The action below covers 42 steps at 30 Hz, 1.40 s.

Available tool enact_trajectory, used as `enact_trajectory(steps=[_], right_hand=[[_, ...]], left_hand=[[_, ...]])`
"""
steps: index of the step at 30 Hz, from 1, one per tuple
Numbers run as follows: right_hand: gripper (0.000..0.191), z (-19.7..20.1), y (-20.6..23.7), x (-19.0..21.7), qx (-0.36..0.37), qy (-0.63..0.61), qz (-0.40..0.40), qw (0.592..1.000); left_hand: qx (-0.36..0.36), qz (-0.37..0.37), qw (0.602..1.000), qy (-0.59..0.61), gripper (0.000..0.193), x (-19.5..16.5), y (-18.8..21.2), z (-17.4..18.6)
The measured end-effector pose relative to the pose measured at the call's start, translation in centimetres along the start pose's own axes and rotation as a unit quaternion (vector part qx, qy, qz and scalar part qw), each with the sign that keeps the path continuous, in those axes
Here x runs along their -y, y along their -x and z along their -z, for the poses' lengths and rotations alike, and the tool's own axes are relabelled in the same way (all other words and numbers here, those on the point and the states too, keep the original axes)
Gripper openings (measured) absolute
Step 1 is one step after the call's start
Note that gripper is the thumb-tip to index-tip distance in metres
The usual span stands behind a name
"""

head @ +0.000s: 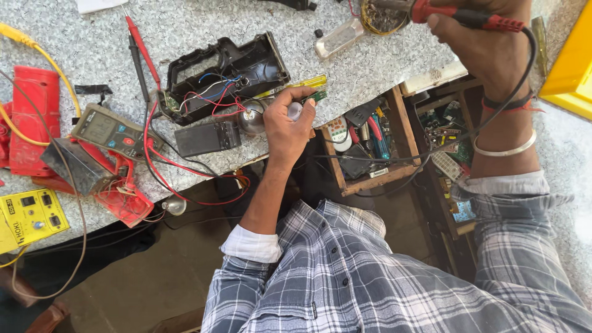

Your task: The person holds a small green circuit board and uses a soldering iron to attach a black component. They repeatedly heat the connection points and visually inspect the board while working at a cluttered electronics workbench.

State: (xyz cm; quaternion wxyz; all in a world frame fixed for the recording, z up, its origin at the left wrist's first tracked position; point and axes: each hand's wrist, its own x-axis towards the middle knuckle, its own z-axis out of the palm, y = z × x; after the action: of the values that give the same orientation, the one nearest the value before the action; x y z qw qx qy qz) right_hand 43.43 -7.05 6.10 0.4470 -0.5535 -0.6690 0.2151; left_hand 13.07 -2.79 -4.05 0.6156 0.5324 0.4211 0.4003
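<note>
Circuit board point(318, 96), small, green and flat, sits pinched in the left hand point(287, 126) at the speckled stone bench's point(185, 18) edge; right hand point(487, 49) is wrapped around a red-handled soldering iron point(468, 17) over a round tin point(382, 17)

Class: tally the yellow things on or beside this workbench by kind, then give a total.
Yellow control box: 1
Yellow cable: 1
Yellow-handled screwdriver: 1
Yellow bin: 1
Total: 4
</note>
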Motion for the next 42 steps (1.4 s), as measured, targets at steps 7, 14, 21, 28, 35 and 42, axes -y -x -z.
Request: enact_trajectory(steps=[7, 14, 21, 28, 35, 42], right_hand=[[0.011, -0.6, 5.7, -3.8, -0.194, -0.512, -0.112, 0.829], [0.026, -4.2, 12.0, -5.4, -0.156, -0.679, -0.104, 0.71], [0.035, -5.2, 12.5, -5.0, -0.161, -0.662, -0.11, 0.724], [0.03, -6.6, 13.7, -2.7, -0.153, -0.335, -0.09, 0.925], [0.037, -7.8, 13.1, 0.3, -0.121, -0.193, -0.129, 0.965], [0.036, -8.5, 13.1, 0.1, -0.116, -0.157, -0.139, 0.971]], left_hand=[[-0.007, -0.008, 1.0, -0.013, 0.015, 0.1, 0.1, 0.0], [-0.008, -0.019, 1.0, -0.011, 0.016, 0.8, 0.1, 0.1], [-0.019, -0.022, 1.0, -0.009, 0.016, 1.1, 0.2, 0.2], [-0.05, -0.085, 0.993, -0.068, 0.015, 2.1, -0.2, 0.6], [-0.031, -0.085, 0.996, -0.019, 0.012, 2.7, -0.2, 0.8], [0.001, -0.101, 0.995, 0.008, 0.013, 3.1, 0.2, 1.3]])
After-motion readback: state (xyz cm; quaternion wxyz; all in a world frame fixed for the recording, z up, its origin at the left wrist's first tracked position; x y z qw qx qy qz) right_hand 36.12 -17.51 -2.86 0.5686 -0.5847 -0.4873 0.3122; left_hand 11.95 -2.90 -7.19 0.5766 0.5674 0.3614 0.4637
